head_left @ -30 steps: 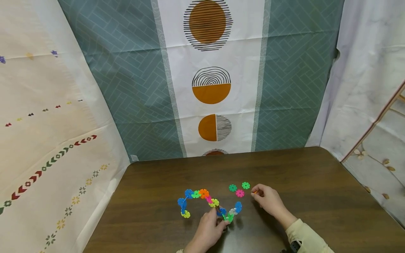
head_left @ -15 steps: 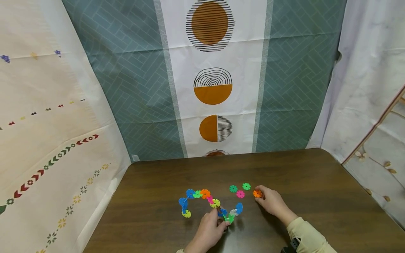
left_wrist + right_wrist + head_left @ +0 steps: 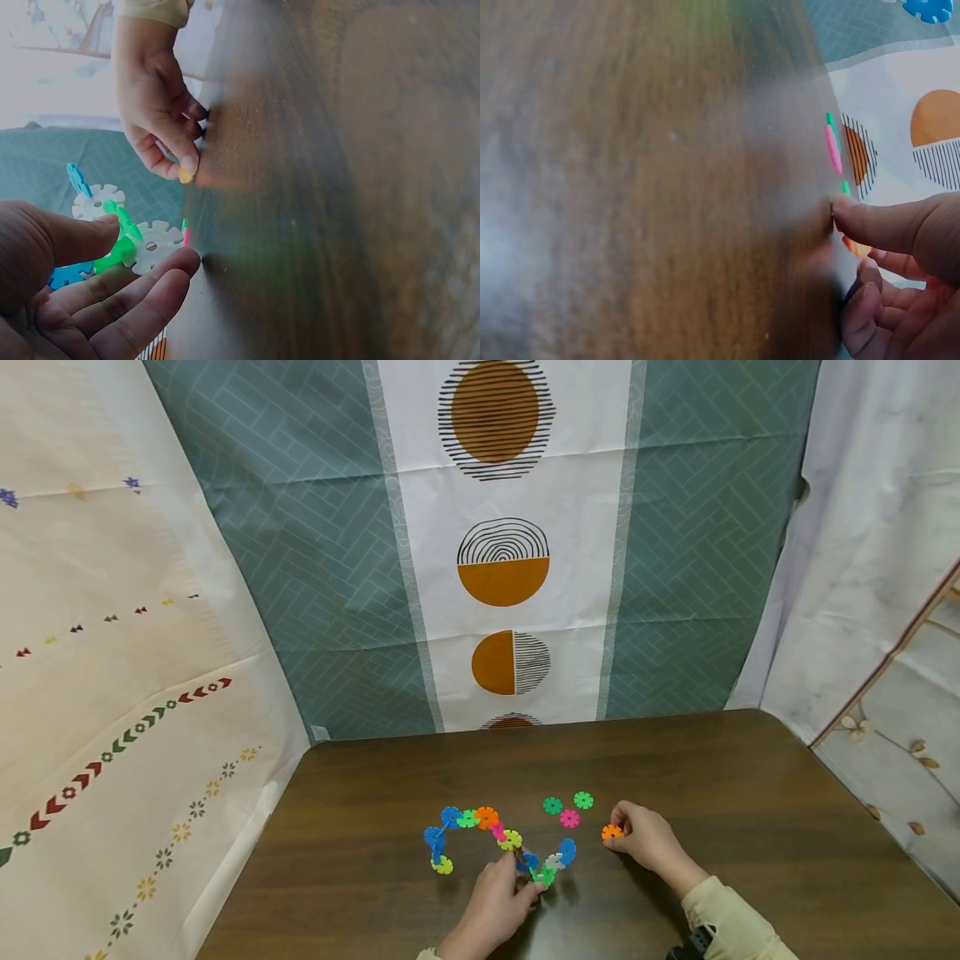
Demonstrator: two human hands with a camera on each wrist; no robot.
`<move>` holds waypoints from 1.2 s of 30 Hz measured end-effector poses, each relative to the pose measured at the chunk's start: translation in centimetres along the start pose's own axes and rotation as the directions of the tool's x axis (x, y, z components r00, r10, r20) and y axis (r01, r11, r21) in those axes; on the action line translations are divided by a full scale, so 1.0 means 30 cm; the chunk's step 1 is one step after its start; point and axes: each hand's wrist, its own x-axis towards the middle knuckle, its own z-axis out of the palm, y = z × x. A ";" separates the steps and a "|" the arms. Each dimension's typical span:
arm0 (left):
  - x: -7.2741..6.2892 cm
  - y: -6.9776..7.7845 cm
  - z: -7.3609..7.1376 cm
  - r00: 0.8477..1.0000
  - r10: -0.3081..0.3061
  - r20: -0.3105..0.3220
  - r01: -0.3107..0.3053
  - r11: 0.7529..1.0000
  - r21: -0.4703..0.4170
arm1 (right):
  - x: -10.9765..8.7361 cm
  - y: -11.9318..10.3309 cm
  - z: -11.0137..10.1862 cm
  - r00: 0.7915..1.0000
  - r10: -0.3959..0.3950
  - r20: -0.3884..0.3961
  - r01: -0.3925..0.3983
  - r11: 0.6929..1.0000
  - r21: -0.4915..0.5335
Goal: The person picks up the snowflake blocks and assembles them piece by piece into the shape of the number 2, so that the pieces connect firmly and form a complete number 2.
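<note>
My left hand (image 3: 491, 897) grips a curving chain of interlocked notched plastic discs (image 3: 487, 817), in blue, green, orange, pink, yellow and white. In the left wrist view its thumb presses a green disc (image 3: 114, 255), beside a white disc (image 3: 154, 247). The chain's left end stretches away over the table with a yellow disc (image 3: 443, 865) at its tip. To the right, my right hand (image 3: 651, 842) pinches a loose orange notched disc (image 3: 611, 832) close over the tabletop. The right wrist view shows that orange disc (image 3: 860, 248) partly hidden behind the thumb.
Loose discs lie between the chain and my right hand: a dark green disc (image 3: 552, 806), a bright green disc (image 3: 583, 800) and a pink disc (image 3: 569, 818). The brown wooden table (image 3: 360, 893) meets a patterned hanging cloth (image 3: 352, 677) at the back.
My right hand has turned the orange disc from edge-on to face-on, then tilted it and brought it slightly nearer. My left hand and the chain stay in place.
</note>
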 end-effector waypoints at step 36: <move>0.003 -0.006 0.000 1.000 -0.018 0.014 0.018 1.000 0.006 | -0.100 -0.121 -0.033 0.953 -0.303 0.031 0.253 0.843 0.474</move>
